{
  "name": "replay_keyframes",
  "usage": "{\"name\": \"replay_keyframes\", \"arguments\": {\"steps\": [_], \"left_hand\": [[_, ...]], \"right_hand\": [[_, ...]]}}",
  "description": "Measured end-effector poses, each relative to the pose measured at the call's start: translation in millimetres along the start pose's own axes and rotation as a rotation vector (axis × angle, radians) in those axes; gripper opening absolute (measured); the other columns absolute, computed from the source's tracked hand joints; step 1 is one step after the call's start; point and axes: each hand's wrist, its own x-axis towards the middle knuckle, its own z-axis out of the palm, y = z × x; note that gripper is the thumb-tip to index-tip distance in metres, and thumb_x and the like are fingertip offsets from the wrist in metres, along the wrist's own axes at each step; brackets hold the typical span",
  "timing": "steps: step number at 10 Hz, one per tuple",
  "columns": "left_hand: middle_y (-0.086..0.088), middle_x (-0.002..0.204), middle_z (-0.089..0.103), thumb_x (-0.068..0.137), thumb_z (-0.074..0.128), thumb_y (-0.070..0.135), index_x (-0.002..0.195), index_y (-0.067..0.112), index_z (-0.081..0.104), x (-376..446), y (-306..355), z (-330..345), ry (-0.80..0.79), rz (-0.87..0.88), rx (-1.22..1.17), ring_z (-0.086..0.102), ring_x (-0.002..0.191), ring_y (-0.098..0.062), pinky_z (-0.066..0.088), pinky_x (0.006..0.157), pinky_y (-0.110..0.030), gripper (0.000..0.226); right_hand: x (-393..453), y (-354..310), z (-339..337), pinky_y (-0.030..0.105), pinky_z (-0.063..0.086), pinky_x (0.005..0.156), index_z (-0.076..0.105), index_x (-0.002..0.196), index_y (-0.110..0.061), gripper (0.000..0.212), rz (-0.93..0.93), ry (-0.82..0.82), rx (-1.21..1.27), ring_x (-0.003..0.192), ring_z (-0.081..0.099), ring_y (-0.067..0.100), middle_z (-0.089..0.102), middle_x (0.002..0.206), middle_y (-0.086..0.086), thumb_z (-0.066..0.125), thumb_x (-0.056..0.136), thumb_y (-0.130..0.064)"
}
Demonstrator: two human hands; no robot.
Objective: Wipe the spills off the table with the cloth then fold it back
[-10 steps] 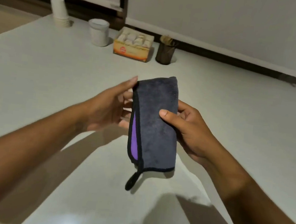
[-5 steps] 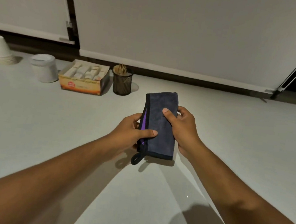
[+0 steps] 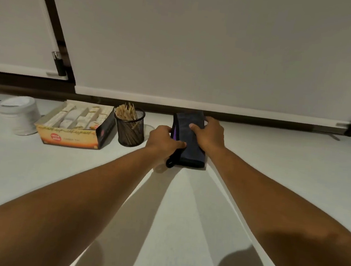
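Observation:
The dark grey cloth (image 3: 191, 149) is folded into a narrow rectangle, with a purple inner layer showing along its left edge and a black loop hanging at its near left corner. It sits low at the far side of the white table (image 3: 36, 172), near the wall. My left hand (image 3: 161, 141) grips its left edge, thumb across the top. My right hand (image 3: 210, 134) holds its right side, thumb pressed on the upper face. Both arms are stretched far forward.
Left of the cloth stands a black mesh cup (image 3: 129, 131) full of wooden sticks. Further left are an open orange carton (image 3: 73, 125) of sachets and a white lidded container (image 3: 19, 115). A white wall panel (image 3: 199, 59) rises just behind.
Both hands have carried the folded cloth away from me toward the wall and lowered it. My left hand, open a second ago, has closed on the cloth's left edge.

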Motion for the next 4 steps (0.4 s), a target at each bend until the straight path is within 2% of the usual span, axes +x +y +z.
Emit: {"name": "replay_keyframes", "arguments": {"steps": [1, 2, 3, 4], "left_hand": [[-0.013, 0.119, 0.074, 0.086, 0.086, 0.042, 0.140, 0.006, 0.061, 6, -7, 2, 0.116, 0.102, 0.404, 0.070, 0.111, -0.032, 0.049, 0.080, -0.033, 0.069], [-0.010, 0.123, 0.074, 0.094, 0.074, 0.052, 0.142, 0.014, 0.061, 5, -19, 6, 0.169, 0.184, 0.605, 0.064, 0.122, -0.034, 0.046, 0.098, -0.048, 0.063], [-0.009, 0.126, 0.073, 0.098, 0.066, 0.054, 0.142, 0.019, 0.061, -3, -20, 5, 0.215, 0.248, 0.732, 0.057, 0.129, -0.035, 0.038, 0.103, -0.053, 0.056], [-0.011, 0.135, 0.069, 0.099, 0.065, 0.054, 0.145, 0.017, 0.058, -10, -14, 1, 0.240, 0.222, 0.753, 0.054, 0.134, -0.035, 0.037, 0.107, -0.054, 0.059]], "right_hand": [[-2, 11, 6, 0.043, 0.046, 0.109, 0.045, 0.152, -0.009, 0.067, -0.081, -0.026, -0.338, 0.136, 0.054, 0.036, 0.056, 0.150, 0.016, 0.073, 0.097, -0.034], [-16, 19, 10, 0.043, 0.048, 0.107, 0.055, 0.145, -0.012, 0.047, -0.293, 0.049, -0.551, 0.127, 0.058, 0.032, 0.061, 0.143, 0.012, 0.062, 0.102, -0.029], [-35, 23, 13, 0.036, 0.054, 0.087, 0.071, 0.115, -0.010, 0.027, -0.370, 0.010, -0.578, 0.107, 0.068, 0.027, 0.072, 0.118, 0.010, 0.052, 0.104, -0.025], [-44, 19, 14, 0.038, 0.054, 0.100, 0.069, 0.123, -0.009, 0.034, -0.360, -0.049, -0.544, 0.114, 0.066, 0.027, 0.069, 0.132, 0.013, 0.044, 0.110, -0.028]]}}
